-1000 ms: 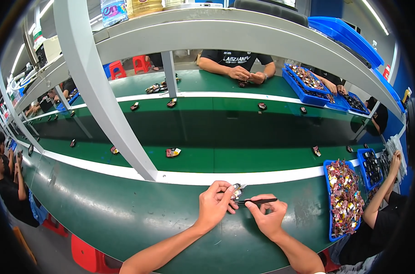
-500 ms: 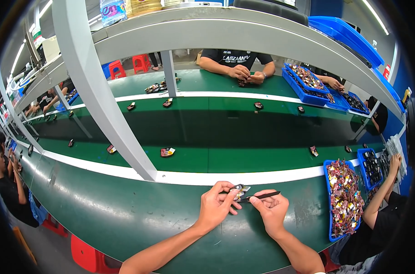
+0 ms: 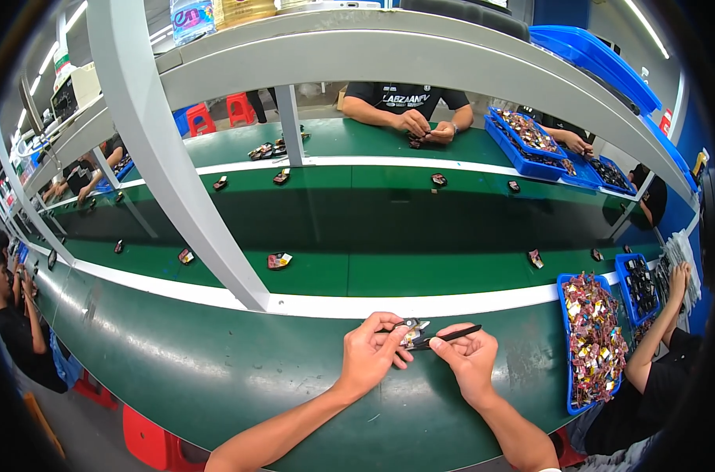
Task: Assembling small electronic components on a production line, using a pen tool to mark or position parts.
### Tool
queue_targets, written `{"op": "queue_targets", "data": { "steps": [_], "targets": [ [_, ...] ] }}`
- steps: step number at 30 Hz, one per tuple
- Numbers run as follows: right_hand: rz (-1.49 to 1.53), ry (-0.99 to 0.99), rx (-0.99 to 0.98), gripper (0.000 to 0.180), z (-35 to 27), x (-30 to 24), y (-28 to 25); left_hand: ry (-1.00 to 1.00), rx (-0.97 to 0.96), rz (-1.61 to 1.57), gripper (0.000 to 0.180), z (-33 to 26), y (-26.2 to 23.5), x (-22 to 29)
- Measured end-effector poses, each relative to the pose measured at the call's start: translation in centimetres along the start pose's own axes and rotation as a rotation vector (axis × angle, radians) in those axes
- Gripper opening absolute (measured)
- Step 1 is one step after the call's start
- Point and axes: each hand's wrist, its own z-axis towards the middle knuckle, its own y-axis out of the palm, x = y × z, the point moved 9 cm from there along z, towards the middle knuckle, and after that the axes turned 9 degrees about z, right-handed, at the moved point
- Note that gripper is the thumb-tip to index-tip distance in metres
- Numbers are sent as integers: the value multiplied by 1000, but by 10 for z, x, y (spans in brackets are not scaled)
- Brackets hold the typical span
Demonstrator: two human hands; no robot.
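— What is being worked on down there?

— A small dark part with pale and reddish bits (image 3: 413,333), sitting just above the near edge of the long green counter (image 3: 216,370). The left hand (image 3: 371,355) is pinching it, with its fingers (image 3: 390,321) clamped around it from above and below.

— And the other hand?

— The right hand (image 3: 469,358) is holding a slim black rod-shaped tool (image 3: 452,336), fingers closed tight on its rear end. The tool's tip is touching the small part, pointing left.

— What is lying around them?

— Just to the right, a blue plastic tray (image 3: 566,346) is standing on the counter, heaped with small mixed-colour parts. Another person's arm (image 3: 648,346) is reaching beside a second blue tray (image 3: 626,263) farther right. Beyond the white stripe (image 3: 452,303), single small parts are lying well apart along the green belt. A grey slanted post (image 3: 176,157) is rising on the left, and across the belt a person in a dark shirt (image 3: 404,98) is working with both hands together.
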Motion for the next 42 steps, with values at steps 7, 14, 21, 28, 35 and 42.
{"op": "queue_targets", "data": {
  "steps": [7,14,21,28,35,42],
  "targets": [
    [-4,16,23,14,-1,-3,2,70,69,40,21,-3,-2,6],
    [68,162,43,15,-1,4,-1,228,75,160,20,-11,2,18],
    [11,43,44,13,0,1,0,209,85,167,20,-9,1,18],
    [43,79,19,15,0,2,-2,167,33,119,22,-6,2,13],
    [-3,-79,-32,14,0,-7,-2,-8,-193,-86,30,2,9,-9],
    [-163,-214,-46,14,-2,-19,5,-39,-216,-153,29,2,10,-13]
  ]
}}
